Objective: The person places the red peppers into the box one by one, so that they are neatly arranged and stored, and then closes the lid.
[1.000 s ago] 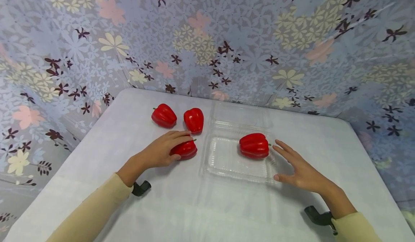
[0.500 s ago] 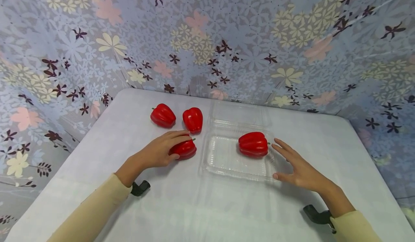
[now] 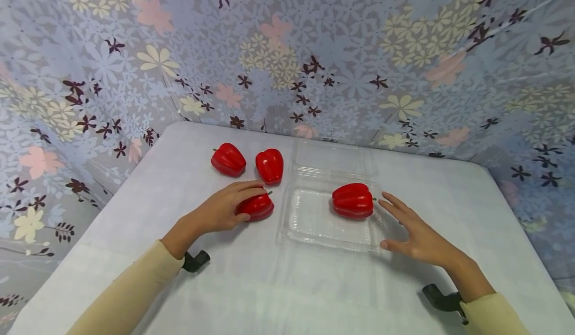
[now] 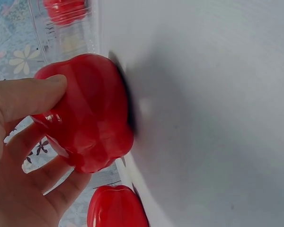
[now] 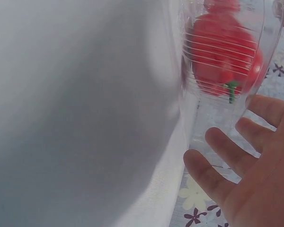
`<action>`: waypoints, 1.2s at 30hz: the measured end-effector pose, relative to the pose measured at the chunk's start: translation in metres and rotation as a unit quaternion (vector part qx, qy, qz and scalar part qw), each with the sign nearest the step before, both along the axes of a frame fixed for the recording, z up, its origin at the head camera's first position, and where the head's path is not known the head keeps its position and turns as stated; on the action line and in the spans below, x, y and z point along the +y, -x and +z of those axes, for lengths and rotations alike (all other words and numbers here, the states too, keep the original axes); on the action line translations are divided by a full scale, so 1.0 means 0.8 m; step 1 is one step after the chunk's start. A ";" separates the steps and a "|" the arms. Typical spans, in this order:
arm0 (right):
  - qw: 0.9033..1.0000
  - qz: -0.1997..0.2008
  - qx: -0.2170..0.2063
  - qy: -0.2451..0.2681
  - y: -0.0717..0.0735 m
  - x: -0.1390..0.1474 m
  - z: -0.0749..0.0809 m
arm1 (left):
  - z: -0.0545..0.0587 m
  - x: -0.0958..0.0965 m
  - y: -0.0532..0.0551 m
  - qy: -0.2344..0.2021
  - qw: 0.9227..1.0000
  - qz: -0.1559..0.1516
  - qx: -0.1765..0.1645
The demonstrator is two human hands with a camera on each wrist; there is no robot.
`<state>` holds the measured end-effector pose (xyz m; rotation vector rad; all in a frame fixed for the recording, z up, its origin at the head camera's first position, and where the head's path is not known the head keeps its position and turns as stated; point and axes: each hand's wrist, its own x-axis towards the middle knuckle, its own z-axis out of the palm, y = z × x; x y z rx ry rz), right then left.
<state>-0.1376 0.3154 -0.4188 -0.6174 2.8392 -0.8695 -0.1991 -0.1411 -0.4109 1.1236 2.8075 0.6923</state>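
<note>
My left hand (image 3: 220,209) grips a red bell pepper (image 3: 258,208) that rests on the table left of the clear plastic container (image 3: 287,235). In the left wrist view the thumb lies on one side of that bell pepper (image 4: 92,113), with the fingers round the other. Inside the container another red bell pepper (image 3: 352,201) lies on its side, stem to the right. At the container's right wall is my right hand (image 3: 415,235), fingers spread and thumb apart. The right wrist view has its fingertips at the clear wall (image 5: 222,52); firm contact is hard to tell.
Two more red bell peppers, one farther left (image 3: 228,160) and one (image 3: 269,166) beside the container, lie behind my left hand. The container's lid (image 3: 330,158) is folded back toward the flowered cloth (image 3: 287,65). A white cover (image 3: 251,285) lies over the table.
</note>
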 end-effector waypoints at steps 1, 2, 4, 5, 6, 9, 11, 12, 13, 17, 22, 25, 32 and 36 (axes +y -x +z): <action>1.000 0.002 0.001 -0.001 0.000 0.000 0.000 | 0.000 0.000 0.000 -0.002 1.000 0.001 0.000; 1.000 0.002 0.002 -0.001 0.000 0.000 0.001 | 0.000 0.000 0.000 -0.004 1.000 0.001 -0.002; 1.000 0.004 0.005 0.000 0.000 0.000 0.002 | 0.001 0.000 -0.001 -0.009 1.000 0.003 -0.005; 1.000 0.006 0.004 0.002 0.000 0.000 0.003 | 0.002 0.000 -0.001 -0.010 1.000 0.004 -0.007; 1.000 0.007 0.002 0.003 -0.001 -0.001 0.003 | 0.002 0.000 -0.001 -0.011 1.000 0.006 -0.008; 1.000 0.009 0.001 0.007 -0.002 -0.001 0.005 | 0.003 0.000 -0.003 -0.006 1.000 0.010 -0.009; 1.000 0.009 -0.001 0.007 -0.002 -0.001 0.006 | 0.003 -0.001 -0.004 -0.001 1.000 0.013 -0.006; 1.000 0.010 -0.001 0.006 -0.002 -0.002 0.006 | 0.004 -0.001 -0.005 0.001 1.000 0.016 -0.005; 1.000 0.009 0.000 0.005 -0.002 -0.002 0.006 | 0.004 -0.002 -0.006 0.003 1.000 0.018 -0.003; 1.000 0.006 0.000 -0.002 -0.001 -0.002 0.006 | 0.007 -0.005 -0.011 0.005 1.000 0.028 0.002; 1.000 0.001 -0.003 -0.006 -0.002 -0.002 0.007 | 0.015 -0.008 -0.017 -0.007 0.999 0.032 0.000; 1.000 -0.001 -0.004 -0.006 -0.003 -0.001 0.007 | 0.018 -0.008 -0.020 -0.018 0.999 0.030 0.000; 1.000 0.003 0.004 -0.022 -0.001 0.001 0.010 | 0.020 -0.005 -0.023 -0.032 0.999 0.031 -0.008; 1.000 0.007 0.008 -0.021 0.000 0.000 0.012 | 0.026 -0.005 -0.026 -0.033 0.999 0.033 -0.005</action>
